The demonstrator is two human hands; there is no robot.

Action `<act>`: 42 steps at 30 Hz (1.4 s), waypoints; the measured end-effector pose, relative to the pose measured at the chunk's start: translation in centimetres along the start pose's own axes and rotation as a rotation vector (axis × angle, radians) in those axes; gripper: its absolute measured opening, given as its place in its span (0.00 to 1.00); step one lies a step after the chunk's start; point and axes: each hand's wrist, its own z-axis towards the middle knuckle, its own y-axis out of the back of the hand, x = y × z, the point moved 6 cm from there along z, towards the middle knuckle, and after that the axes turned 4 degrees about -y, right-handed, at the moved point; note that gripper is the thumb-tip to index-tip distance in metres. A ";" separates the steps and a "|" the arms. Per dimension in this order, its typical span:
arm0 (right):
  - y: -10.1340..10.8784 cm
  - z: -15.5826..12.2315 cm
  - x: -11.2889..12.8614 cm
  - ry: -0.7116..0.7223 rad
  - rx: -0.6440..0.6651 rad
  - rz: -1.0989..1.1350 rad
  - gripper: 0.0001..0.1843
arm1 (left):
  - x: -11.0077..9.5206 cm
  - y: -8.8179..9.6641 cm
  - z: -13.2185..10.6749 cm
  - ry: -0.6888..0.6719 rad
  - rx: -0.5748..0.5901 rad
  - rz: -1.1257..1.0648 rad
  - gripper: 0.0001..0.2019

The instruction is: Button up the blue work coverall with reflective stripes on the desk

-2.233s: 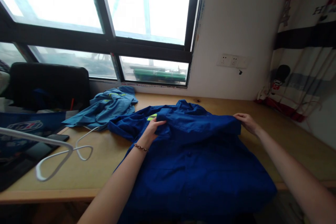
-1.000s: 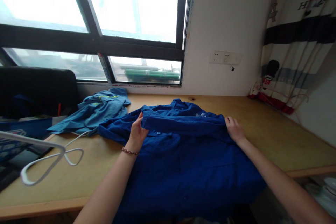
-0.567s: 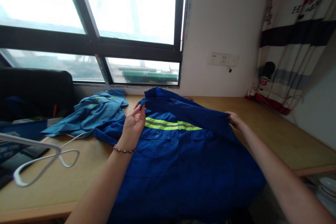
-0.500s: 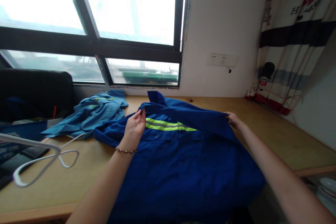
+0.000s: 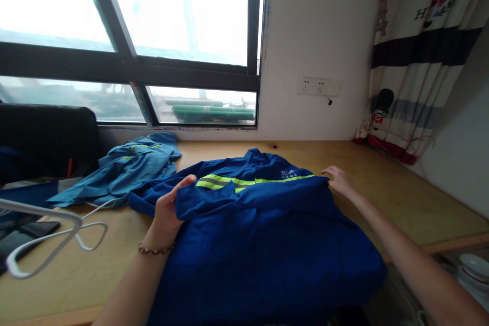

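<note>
A dark blue work jacket (image 5: 263,244) with a yellow-green reflective stripe lies spread on the wooden table (image 5: 382,183), its near edge hanging over the front. My left hand (image 5: 170,209) pinches the jacket's left fold between thumb and fingers. At the jacket's far right edge my right hand (image 5: 338,181) grips the cloth, with its fingers curled over it.
A lighter blue garment (image 5: 126,168) lies crumpled at the back left by the window. A white clothes hanger (image 5: 49,237) sticks out over the table's left part. A black chair back (image 5: 46,135) stands at the left, a striped curtain (image 5: 416,56) at the right.
Both hands lifted the jacket's upper part, baring the reflective stripe, then brought the fold toward me and down. The cloth now lies flatter, and my left hand is lower and nearer.
</note>
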 end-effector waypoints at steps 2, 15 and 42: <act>0.9 -2.7 0.6 -0.061 -0.205 -0.216 0.13 | -0.4 0.2 -0.7 0.083 0.125 0.028 0.16; -6.6 -9.2 1.9 -0.123 -0.018 -0.149 0.07 | 16.9 -24.1 4.5 -0.060 0.754 1.039 0.06; -1.9 -12.2 4.2 0.239 -0.022 -0.231 0.21 | 29.5 -26.1 6.4 0.079 1.119 1.556 0.14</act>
